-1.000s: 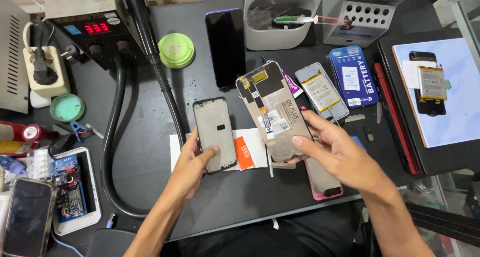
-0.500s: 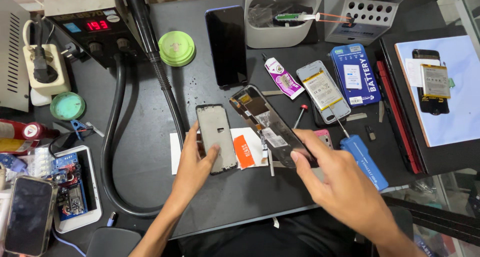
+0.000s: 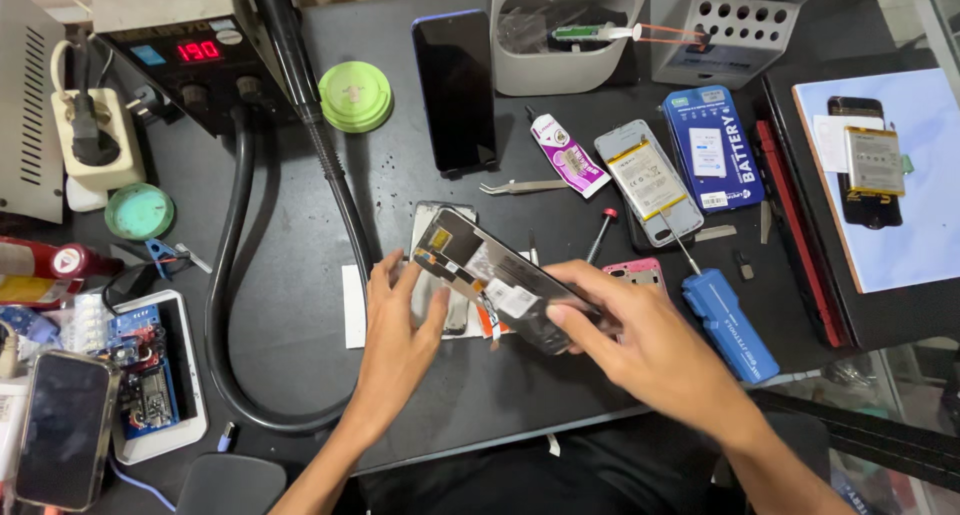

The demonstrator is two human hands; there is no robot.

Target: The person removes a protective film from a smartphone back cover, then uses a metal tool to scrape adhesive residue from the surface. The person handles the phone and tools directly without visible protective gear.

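An opened phone body (image 3: 490,275) with its circuit boards showing lies tilted across the middle of the dark table (image 3: 300,325). My right hand (image 3: 640,340) grips its lower right end. My left hand (image 3: 400,335) touches its left end, fingers resting on a grey phone panel (image 3: 440,215) that lies under it on a white sheet (image 3: 352,310). A pink phone case (image 3: 635,272) peeks out behind my right hand.
A thick black hose (image 3: 225,315) loops from a heat station (image 3: 180,60) at the back left. Nearby lie a black phone (image 3: 455,90), tweezers (image 3: 520,187), a glue tube (image 3: 568,155), batteries (image 3: 650,180), a blue screwdriver (image 3: 730,320), a green round tin (image 3: 355,95).
My right hand has brought the opened phone body leftward and lower, over the grey panel. My left hand shifted from holding the panel to meeting the phone body's left end.
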